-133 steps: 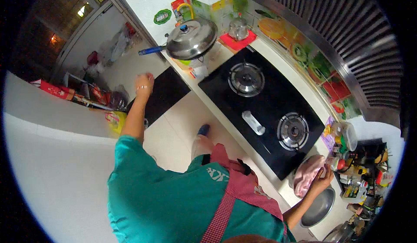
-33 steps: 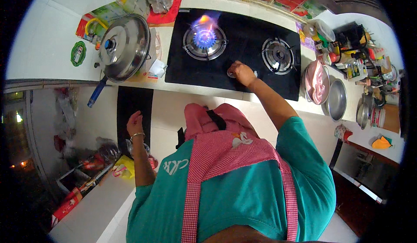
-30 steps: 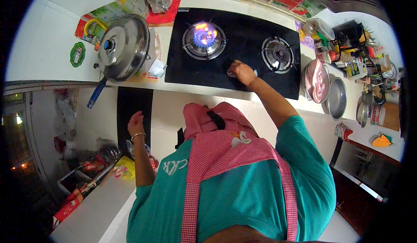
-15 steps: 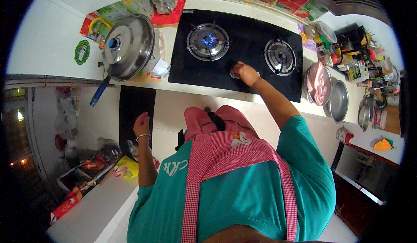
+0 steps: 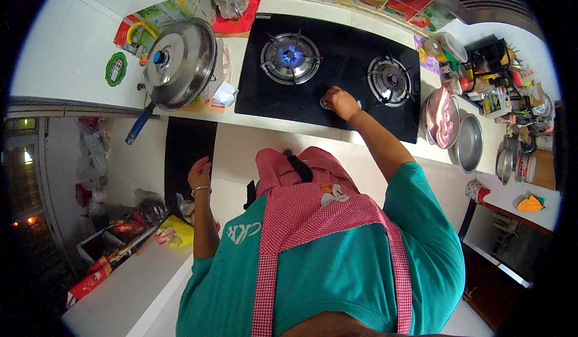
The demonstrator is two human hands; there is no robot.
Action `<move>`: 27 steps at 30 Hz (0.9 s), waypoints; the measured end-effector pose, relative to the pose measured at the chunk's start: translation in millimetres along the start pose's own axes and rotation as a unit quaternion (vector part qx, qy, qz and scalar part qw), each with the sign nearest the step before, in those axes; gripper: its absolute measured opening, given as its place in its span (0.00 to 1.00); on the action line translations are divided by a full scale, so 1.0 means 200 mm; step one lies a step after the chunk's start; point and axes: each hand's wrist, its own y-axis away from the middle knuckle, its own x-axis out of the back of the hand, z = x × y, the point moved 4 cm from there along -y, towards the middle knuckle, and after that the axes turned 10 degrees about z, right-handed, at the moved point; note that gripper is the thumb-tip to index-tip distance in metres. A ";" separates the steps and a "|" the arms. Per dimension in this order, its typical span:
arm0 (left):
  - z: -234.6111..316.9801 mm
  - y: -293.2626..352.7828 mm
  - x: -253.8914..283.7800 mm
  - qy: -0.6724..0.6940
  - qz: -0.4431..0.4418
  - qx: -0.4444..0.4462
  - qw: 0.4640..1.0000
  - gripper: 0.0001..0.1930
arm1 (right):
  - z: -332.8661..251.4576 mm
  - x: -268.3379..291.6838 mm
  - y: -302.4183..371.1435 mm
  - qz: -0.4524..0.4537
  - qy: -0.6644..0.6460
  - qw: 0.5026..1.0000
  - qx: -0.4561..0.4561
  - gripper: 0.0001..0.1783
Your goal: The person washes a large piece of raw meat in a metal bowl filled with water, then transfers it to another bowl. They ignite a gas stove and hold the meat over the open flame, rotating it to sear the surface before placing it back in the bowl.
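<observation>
1. Presently, the right hand [image 5: 342, 103] is lowered onto the front middle of the black glass stove [image 5: 283, 103], its fingers drawn narrowly together over a silver control strip [image 5: 359, 104]; the hand covers most of the strip, so I cannot tell what the fingers grip.
2. The left hand [image 5: 200, 172] hangs apart from the worktop [image 5: 301, 6], over the floor side, fingers loosely half-bent rather than clenched, with a bracelet [image 5: 201, 188] around the wrist.
3. On the stove, which is set into the worktop, the left burner [image 5: 291, 66] shows a small blue flame [image 5: 289, 54] at its centre. The right burner [image 5: 390, 79] stands to the right of the right hand, a little farther back.
4. Left of the stove, a pan under a domed metal lid [image 5: 183, 66] has its blue handle [image 5: 140, 125] jutting past the worktop's front edge; a crumpled white paper [image 5: 225, 94] lies just beside it.
5. Behind these, a clear glass vessel [image 5: 230, 3] stands on a red cloth [image 5: 241, 25].
6. To the right of the stove, raw pink meat [image 5: 442, 120] lies in a bowl [image 5: 456, 123], with a grey metal bowl [image 5: 469, 144] just beside that. Bottles and jars [image 5: 497, 101] crowd the worktop behind.
7. The person wears a red-checked apron [image 5: 313, 216] over a teal shirt [image 5: 337, 271].
</observation>
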 end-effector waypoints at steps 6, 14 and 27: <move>-0.10 -0.03 -0.01 -0.003 -0.021 -0.017 1.000 0.12 | 0.00 -0.02 -0.01 -0.025 -0.007 0.999 -0.030 0.12; -0.02 -0.02 -0.02 -0.017 -0.026 0.010 0.999 0.11 | 0.01 -0.02 0.00 -0.012 -0.007 0.999 -0.031 0.11; 0.13 0.00 -0.03 -0.052 -0.025 -0.011 0.998 0.13 | 0.00 -0.01 -0.01 -0.002 -0.025 1.000 0.001 0.11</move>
